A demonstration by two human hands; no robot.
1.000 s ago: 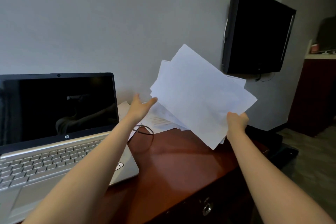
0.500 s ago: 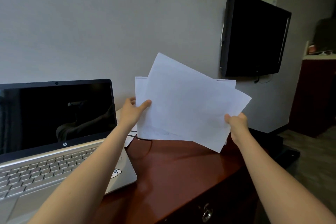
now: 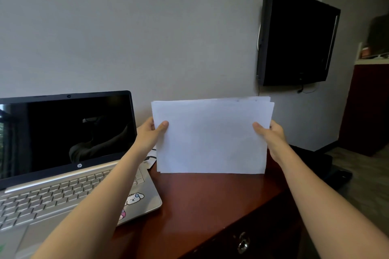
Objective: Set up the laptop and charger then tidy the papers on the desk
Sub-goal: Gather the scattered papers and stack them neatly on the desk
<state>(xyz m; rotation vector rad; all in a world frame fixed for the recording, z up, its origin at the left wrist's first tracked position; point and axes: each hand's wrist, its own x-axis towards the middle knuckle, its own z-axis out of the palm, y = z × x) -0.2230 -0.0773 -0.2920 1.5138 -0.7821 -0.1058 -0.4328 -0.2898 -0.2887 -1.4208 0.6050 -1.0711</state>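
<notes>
The papers [image 3: 211, 136] were fanned out in the air; now they stand in one stack on the counter [image 3: 202, 200], beside the laptop [image 3: 63, 166]. The left hand [image 3: 150, 133] and right hand [image 3: 271, 133] each pinch one side. This looks like the tidying step; next, tap the edges even and lay the stack flat.

White papers [image 3: 212, 139], silver laptop [image 3: 63, 193], reddish-brown desk [image 3: 202, 206].

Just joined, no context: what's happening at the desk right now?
A person grips a stack of white papers upright, left hand on its left edge, right hand on its right edge. The lower edge appears to rest on the wooden desk, with the sheets nearly squared. The laptop sits open at left, screen dark.
</notes>
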